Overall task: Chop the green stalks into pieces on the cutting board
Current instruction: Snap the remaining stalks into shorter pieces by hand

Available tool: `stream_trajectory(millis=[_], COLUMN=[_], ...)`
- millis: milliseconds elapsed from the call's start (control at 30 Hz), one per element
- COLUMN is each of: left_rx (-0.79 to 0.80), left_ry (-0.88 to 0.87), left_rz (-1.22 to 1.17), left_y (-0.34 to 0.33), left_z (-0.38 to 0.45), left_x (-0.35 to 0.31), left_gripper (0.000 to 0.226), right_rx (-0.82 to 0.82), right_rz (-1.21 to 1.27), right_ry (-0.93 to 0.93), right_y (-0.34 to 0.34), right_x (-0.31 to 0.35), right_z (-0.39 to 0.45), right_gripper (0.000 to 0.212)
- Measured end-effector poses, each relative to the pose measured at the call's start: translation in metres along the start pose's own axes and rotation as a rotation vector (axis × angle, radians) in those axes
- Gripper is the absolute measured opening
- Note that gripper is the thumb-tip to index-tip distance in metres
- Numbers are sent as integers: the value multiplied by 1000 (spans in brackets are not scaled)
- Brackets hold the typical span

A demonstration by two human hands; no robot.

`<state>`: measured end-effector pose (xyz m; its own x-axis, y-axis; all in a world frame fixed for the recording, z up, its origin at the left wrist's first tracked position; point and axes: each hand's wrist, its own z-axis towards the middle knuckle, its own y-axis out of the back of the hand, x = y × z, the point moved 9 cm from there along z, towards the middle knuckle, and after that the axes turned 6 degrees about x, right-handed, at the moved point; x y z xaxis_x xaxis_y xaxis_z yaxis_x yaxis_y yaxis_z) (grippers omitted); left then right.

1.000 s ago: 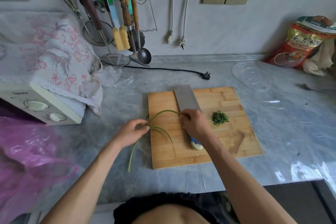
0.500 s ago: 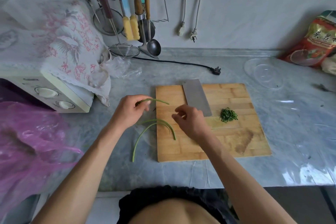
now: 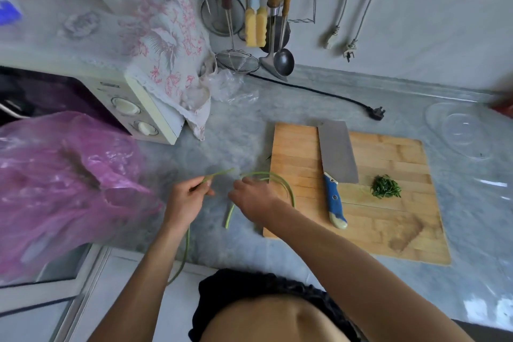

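Note:
My left hand (image 3: 187,197) pinches one long green stalk (image 3: 219,174) left of the wooden cutting board (image 3: 388,230); the stalk's lower end hangs past the counter edge. My right hand (image 3: 254,198) grips other curved green stalks (image 3: 286,184) at the board's left edge, one end lying on the counter. A cleaver (image 3: 337,158) with a blue handle lies flat on the board, free of both hands. A small pile of chopped greens (image 3: 385,190) sits to the right of the blade.
A pink plastic bag (image 3: 63,183) fills the left side. A cream appliance (image 3: 144,119) under a floral cloth stands behind it. Utensils (image 3: 266,16) hang on the wall; a black plug (image 3: 376,113) and a clear plastic lid (image 3: 460,130) lie on the grey counter.
The cleaver was let go and lies on the board. My left hand lifted one stalk away to the left, and my right hand took hold of the remaining stalks. The view swung left.

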<state>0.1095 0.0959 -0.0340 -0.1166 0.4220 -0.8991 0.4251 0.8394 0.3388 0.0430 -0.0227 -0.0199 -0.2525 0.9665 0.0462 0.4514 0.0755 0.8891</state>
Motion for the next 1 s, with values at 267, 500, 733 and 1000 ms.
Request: stream_trajectory(millis=[267, 500, 733, 1000], left_rx=[-101, 64, 447, 395], left_ry=[50, -46, -143, -144], left_rz=[-151, -202, 152, 264], left_y=[15, -17, -82, -80], left_z=[-11, 1, 10, 16], left_x=[3, -41, -49, -36], left_gripper=[22, 21, 25, 29], right_rx=[-388, -689, -778, -771], right_rz=[226, 1690, 2127, 1981], right_ry=[72, -471, -459, -587], right_y=[22, 12, -20, -36], right_x=[-13, -100, -94, -109], right_z=[0, -69, -91, -117], right_gripper=[13, 7, 8, 9])
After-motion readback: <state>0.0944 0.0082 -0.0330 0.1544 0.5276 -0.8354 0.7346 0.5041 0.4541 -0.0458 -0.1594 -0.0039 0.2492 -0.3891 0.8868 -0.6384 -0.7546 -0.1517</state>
